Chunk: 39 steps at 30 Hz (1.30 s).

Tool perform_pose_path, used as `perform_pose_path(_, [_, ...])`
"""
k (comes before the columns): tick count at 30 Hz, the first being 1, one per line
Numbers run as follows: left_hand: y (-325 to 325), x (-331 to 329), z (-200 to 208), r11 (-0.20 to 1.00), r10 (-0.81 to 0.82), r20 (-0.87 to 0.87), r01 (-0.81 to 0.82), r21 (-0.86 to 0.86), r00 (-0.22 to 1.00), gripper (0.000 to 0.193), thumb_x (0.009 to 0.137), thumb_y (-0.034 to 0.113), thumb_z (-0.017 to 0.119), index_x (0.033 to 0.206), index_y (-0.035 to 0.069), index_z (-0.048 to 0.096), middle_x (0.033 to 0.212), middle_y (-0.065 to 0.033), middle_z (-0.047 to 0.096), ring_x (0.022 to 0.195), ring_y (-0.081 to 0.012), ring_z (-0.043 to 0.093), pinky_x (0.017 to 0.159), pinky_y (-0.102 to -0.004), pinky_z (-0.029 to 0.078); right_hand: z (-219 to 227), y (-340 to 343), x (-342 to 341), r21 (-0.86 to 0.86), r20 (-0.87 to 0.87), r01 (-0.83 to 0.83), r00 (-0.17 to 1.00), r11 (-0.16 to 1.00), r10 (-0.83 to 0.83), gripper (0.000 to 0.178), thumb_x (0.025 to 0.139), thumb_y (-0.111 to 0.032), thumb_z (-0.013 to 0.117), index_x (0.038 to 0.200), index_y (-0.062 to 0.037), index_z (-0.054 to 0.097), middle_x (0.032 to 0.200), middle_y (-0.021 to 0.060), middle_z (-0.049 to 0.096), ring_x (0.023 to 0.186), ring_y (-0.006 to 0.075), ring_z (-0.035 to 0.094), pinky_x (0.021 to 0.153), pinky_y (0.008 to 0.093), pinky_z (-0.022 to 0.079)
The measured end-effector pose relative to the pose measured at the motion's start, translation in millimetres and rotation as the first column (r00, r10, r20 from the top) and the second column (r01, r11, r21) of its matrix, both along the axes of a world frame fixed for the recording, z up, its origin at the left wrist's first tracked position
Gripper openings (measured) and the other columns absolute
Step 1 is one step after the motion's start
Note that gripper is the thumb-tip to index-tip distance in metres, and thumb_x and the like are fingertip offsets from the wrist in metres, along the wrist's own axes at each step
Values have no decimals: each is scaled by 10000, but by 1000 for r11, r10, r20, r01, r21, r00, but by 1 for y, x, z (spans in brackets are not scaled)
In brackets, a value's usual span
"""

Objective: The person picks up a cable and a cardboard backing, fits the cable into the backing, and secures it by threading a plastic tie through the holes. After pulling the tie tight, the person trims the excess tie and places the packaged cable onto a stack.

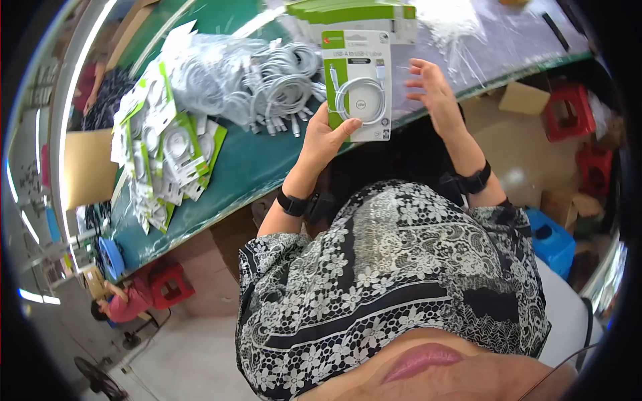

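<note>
My left hand (323,139) grips the lower left corner of a green and white cable card (372,67), thumb across its front. A coiled white cable (382,100) shows on the card's face, either real or printed; I cannot tell. To the right of the card, apart from it, my right hand (436,100) is raised with its fingers spread and nothing in it. Just left of the card lies a heap of coiled grey-white cables (284,83), some in clear bags. Behind the card is a stack of flat green and white cards (403,27).
A pile of carded cables (177,144) covers the left of the green table (234,157). Thin white ties (451,27) lie at the far right. Red stools (568,112) and a blue container (550,240) stand right. Another person (130,301) sits at lower left.
</note>
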<state>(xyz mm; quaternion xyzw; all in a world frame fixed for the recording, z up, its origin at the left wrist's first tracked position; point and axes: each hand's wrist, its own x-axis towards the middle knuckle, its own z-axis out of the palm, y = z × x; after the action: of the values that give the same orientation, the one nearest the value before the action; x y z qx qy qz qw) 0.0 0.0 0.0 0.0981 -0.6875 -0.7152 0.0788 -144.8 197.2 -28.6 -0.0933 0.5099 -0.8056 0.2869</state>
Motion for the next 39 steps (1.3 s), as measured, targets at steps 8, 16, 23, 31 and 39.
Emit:
perform_pose_path(8, [-107, 74, 59, 976, -158, 57, 147, 162, 986, 444, 842, 228, 696, 1176, -17, 534, 993, -50, 634, 856, -106, 601, 743, -266, 504, -19, 20, -24, 433, -373, 29, 915, 901, 150, 155, 935, -121, 540, 1028, -18, 609, 855, 1, 599, 742, 60, 552, 679, 200, 461])
perform_pose_path(16, [-157, 51, 61, 813, 556, -310, -426, 397, 772, 253, 900, 235, 623, 1028, 30, 552, 926, -85, 649, 808, -163, 638, 631, -264, 514, -8, 31, -15, 486, -426, 130, 899, 864, 104, 121, 929, -92, 543, 995, -33, 625, 817, -9, 603, 722, 50, 553, 658, 194, 461])
perform_pose_path(23, [-79, 11, 5, 432, 352, -183, -332, -838, 918, 200, 801, 125, 694, 895, 25, 550, 755, -61, 592, 644, -118, 577, 579, -269, 457, -11, 29, -15, 463, -432, 93, 892, 882, 132, 118, 933, -95, 543, 996, -32, 621, 820, -8, 597, 729, 50, 550, 663, 196, 460])
perform_pose_path(31, [-67, 5, 22, 729, 411, -29, -347, -590, 911, 180, 760, 39, 652, 890, 26, 528, 778, -69, 579, 659, -129, 564, 595, -280, 454, -16, 27, -9, 436, -467, 96, 874, 895, 133, 116, 940, -98, 539, 997, -28, 613, 821, -13, 581, 743, 49, 540, 676, 194, 454])
perform_pose_path(39, [-25, -13, 19, 380, -32, -475, -429, -820, 879, 238, 749, -12, 644, 957, 56, 550, 850, -57, 575, 661, -178, 555, 588, -284, 465, 35, -6, 43, 230, -68, -247, 961, 942, 268, 205, 927, -139, 562, 1090, -15, 580, 717, -17, 545, 650, 47, 496, 584, 195, 427])
